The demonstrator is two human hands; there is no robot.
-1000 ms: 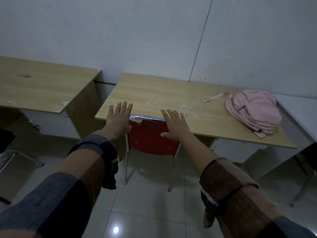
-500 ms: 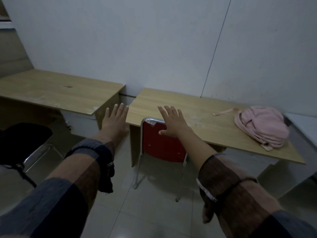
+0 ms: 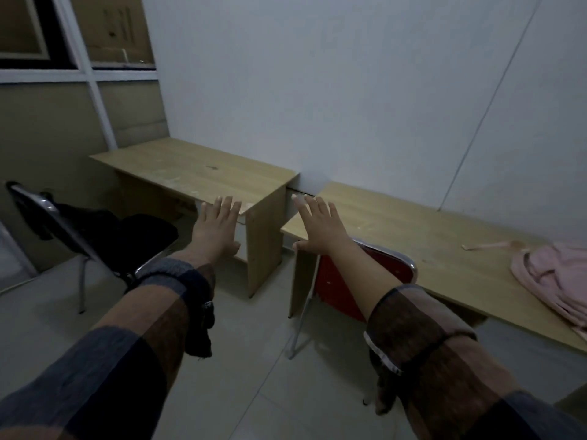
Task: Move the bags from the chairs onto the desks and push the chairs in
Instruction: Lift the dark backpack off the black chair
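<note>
Pink bag [image 3: 552, 277] cut off at right frame edge; black bag [image 3: 104, 227] on black chair [image 3: 63, 223] too dark to read in detail. Red chair [image 3: 352, 290] seat hidden under right desk [image 3: 413, 236], only backrest and chrome frame showing. Pink bag soft, crumpled, strap trailing left on right desk. Your left hand [image 3: 217, 228] and right hand [image 3: 320, 228] both outstretched, fingers straight, holding nothing. Black chair stands left of left hand, out from left desk [image 3: 197, 173]; pink bag well right of right hand.
</note>
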